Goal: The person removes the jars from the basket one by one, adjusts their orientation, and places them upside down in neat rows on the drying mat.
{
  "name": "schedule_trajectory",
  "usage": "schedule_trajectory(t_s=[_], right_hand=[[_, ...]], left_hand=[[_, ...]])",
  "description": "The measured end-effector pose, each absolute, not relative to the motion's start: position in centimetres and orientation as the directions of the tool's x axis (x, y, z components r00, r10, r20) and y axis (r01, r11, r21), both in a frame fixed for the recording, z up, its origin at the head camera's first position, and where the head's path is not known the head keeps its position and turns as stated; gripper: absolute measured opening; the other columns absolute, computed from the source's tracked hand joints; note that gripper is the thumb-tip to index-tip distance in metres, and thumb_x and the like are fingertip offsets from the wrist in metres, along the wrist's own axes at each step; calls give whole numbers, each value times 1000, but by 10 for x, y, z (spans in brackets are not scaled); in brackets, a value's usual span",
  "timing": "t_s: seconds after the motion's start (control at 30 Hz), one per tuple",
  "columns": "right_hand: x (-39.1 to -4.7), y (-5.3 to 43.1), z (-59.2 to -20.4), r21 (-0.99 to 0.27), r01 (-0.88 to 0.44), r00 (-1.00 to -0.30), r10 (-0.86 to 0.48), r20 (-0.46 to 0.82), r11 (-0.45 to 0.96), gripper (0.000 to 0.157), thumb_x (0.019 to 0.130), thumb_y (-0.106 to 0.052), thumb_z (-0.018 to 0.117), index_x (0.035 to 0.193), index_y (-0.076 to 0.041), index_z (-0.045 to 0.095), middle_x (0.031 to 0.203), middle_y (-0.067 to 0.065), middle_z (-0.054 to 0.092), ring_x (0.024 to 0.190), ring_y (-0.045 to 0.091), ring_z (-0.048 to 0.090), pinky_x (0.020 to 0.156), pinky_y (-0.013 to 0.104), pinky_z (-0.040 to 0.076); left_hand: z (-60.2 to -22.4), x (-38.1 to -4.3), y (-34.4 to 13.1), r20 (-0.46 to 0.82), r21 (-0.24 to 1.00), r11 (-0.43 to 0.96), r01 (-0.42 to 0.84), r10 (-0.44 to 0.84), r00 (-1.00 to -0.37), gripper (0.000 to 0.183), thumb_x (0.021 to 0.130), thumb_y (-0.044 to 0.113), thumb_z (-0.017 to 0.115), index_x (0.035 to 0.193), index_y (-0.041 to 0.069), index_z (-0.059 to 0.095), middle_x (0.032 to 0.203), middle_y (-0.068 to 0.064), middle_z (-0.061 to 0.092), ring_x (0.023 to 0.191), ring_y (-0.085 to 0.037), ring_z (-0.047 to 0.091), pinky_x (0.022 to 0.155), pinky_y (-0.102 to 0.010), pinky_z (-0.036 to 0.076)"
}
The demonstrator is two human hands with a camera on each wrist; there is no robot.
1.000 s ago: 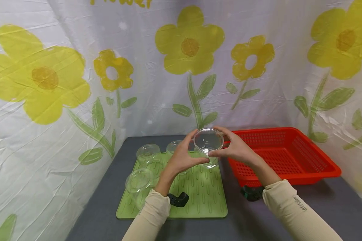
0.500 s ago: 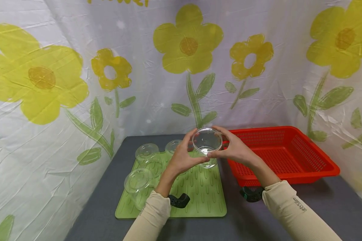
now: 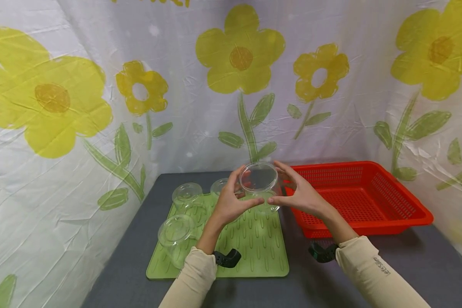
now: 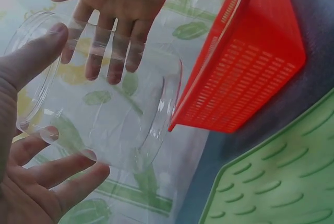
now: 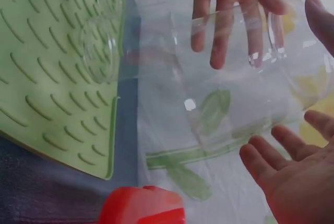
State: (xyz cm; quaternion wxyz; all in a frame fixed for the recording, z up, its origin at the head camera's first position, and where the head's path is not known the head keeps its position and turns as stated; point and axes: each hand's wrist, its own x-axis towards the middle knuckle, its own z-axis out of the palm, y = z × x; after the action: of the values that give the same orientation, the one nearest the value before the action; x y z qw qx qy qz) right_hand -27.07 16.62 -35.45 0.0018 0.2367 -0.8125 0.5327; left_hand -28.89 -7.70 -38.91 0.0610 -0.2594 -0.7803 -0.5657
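A clear plastic jar [image 3: 259,177] is held in the air above the green mat's far right part, tilted, its wide round rim upward. My left hand [image 3: 231,203] grips it from the left; in the left wrist view the thumb [image 4: 44,51] lies on the jar near the rim, with the fingers on the other side. My right hand [image 3: 306,194] is spread around the jar's right side. Its thumb and fingers [image 5: 289,145] look slightly off the wall in the right wrist view, though the clear plastic makes contact hard to judge.
A green ridged mat [image 3: 254,256] lies on the dark grey table [image 3: 119,265]. Clear jars stand on its left and back, including a front-left jar [image 3: 177,233] and a back-left jar [image 3: 187,196]. A red perforated basket [image 3: 423,218] is at the right. A flower-printed cloth [image 3: 200,128] hangs behind.
The jar has tilted and shifted slightly left between the hands. My right fingers have opened wider and moved a little away from its side. The mat, other jars and basket stay put.
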Motion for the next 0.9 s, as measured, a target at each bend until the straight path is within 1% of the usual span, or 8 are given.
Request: schedule_trajectory(t_s=[0.13, 0.2, 0.3, 0.4, 0.57, 0.7, 0.8, 0.9], right_hand=[[-272, 165, -358, -859, -414, -874, -395, 282, 302, 99, 85, -24, 85, 163, -30, 24, 166, 8, 31, 149, 39, 38, 118, 67, 31], [-272, 164, -360, -853, -421, -873, -392, 289, 310, 99, 85, -24, 85, 163, -29, 25, 166, 9, 31, 149, 40, 37, 118, 68, 31], [-271, 164, -361, -839, -435, -872, -385, 302, 327, 100, 84, -25, 86, 162, -32, 25, 166, 10, 31, 150, 40, 35, 118, 69, 30], [-272, 164, -364, -826, -455, -865, -385, 322, 332, 102, 83, -24, 87, 162, -34, 24, 166, 10, 31, 152, 40, 32, 118, 71, 28], [-272, 164, -370, -818, -480, -854, -383, 352, 316, 103, 83, -22, 87, 162, -36, 22, 167, 5, 29, 154, 38, 28, 116, 73, 26], [-270, 164, -371, -820, -483, -852, -380, 360, 307, 102, 84, -22, 86, 162, -39, 22, 168, 3, 29, 154, 37, 27, 117, 72, 27], [-270, 164, -372, -820, -490, -848, -380, 369, 296, 101, 84, -21, 86, 161, -41, 23, 166, 4, 33, 154, 36, 30, 118, 69, 29], [-270, 164, -372, -820, -493, -846, -379, 375, 289, 100, 84, -21, 86, 160, -41, 24, 165, 5, 35, 153, 35, 32, 118, 69, 30]], left_hand=[[-390, -289, -76, 376, 879, 167, 447, 334, -864, 99, 84, 28, 86, 160, 36, 25, 158, 2, 45, 136, -28, 57, 106, -57, 51], [-391, -288, -76, 375, 890, 133, 437, 334, -865, 98, 84, 29, 86, 161, 33, 24, 158, 0, 44, 135, -28, 58, 106, -56, 51], [-393, -289, -76, 383, 899, 80, 430, 333, -862, 98, 86, 28, 84, 162, 26, 23, 158, -3, 43, 134, -31, 58, 105, -54, 53], [-394, -288, -77, 388, 907, 34, 419, 319, -865, 96, 88, 28, 83, 162, 23, 23, 157, -5, 44, 133, -32, 59, 103, -50, 55], [-393, -286, -76, 377, 924, -59, 378, 312, -872, 97, 86, 37, 83, 161, 24, 22, 158, -6, 44, 131, -36, 59, 97, -39, 58], [-391, -284, -74, 386, 922, -156, 353, 336, -859, 105, 86, 40, 83, 163, 17, 16, 160, -11, 40, 133, -42, 56, 95, -33, 59], [-390, -283, -73, 390, 920, -173, 351, 338, -856, 105, 86, 39, 82, 163, 16, 14, 161, -12, 39, 134, -43, 55, 94, -29, 59], [-391, -283, -73, 386, 922, -177, 345, 341, -857, 107, 85, 40, 83, 164, 16, 14, 161, -11, 38, 134, -44, 54, 94, -29, 59]])
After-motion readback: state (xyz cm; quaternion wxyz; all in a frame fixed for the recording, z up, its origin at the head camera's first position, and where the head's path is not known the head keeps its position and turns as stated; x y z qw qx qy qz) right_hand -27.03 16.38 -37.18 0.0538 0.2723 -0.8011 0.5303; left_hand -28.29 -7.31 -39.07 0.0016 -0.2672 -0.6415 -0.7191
